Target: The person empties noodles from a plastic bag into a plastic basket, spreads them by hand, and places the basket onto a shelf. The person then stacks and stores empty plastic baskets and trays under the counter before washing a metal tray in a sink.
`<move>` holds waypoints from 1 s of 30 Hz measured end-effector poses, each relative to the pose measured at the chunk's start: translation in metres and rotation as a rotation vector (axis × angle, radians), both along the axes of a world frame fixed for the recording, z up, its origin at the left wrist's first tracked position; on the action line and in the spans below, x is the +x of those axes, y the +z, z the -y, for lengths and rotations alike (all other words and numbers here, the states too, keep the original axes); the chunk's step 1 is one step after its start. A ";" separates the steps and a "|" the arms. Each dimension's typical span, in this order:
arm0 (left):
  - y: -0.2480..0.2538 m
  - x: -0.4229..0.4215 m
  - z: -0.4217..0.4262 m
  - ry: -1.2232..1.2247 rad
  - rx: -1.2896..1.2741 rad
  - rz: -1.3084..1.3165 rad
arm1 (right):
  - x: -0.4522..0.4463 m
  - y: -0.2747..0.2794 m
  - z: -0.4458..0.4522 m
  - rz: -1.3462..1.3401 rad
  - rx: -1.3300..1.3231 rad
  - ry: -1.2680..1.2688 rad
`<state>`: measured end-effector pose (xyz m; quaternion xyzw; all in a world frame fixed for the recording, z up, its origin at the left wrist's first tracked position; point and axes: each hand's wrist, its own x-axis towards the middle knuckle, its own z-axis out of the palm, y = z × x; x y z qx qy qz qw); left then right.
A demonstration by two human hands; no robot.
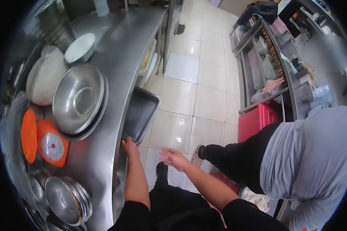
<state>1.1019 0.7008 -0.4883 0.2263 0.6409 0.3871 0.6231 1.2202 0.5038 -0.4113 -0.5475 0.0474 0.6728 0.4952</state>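
Note:
A dark metal baking tray (140, 111) juts out from under the steel counter, tilted over the aisle. My left hand (131, 147) is closed on its near edge, with the fingers partly hidden by the tray and counter. To the right of the tray, my right hand (172, 158) hangs over the tiled floor, apart from anything, its slightly blurred fingers loosely spread and holding nothing.
The steel counter (104, 161) bears large metal bowls (79, 98), an orange scale (53, 146), stacked smaller bowls (65, 200) and a white bowl (80, 48). Close on my right stands a person in a grey shirt (304, 150), near a red bin (256, 119) and shelving.

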 end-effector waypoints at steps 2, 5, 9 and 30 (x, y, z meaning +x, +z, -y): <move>-0.014 0.015 -0.029 -0.016 -0.026 -0.052 | 0.001 -0.013 0.040 -0.039 -0.066 -0.001; -0.053 0.007 -0.080 -0.051 -0.028 0.123 | -0.003 -0.031 0.106 -0.074 -0.208 -0.102; -0.047 0.024 -0.121 0.022 -0.040 0.024 | -0.002 -0.033 0.174 -0.040 -0.376 -0.134; 0.093 -0.089 0.121 -0.236 0.292 0.032 | -0.021 0.012 0.240 0.163 0.104 -0.219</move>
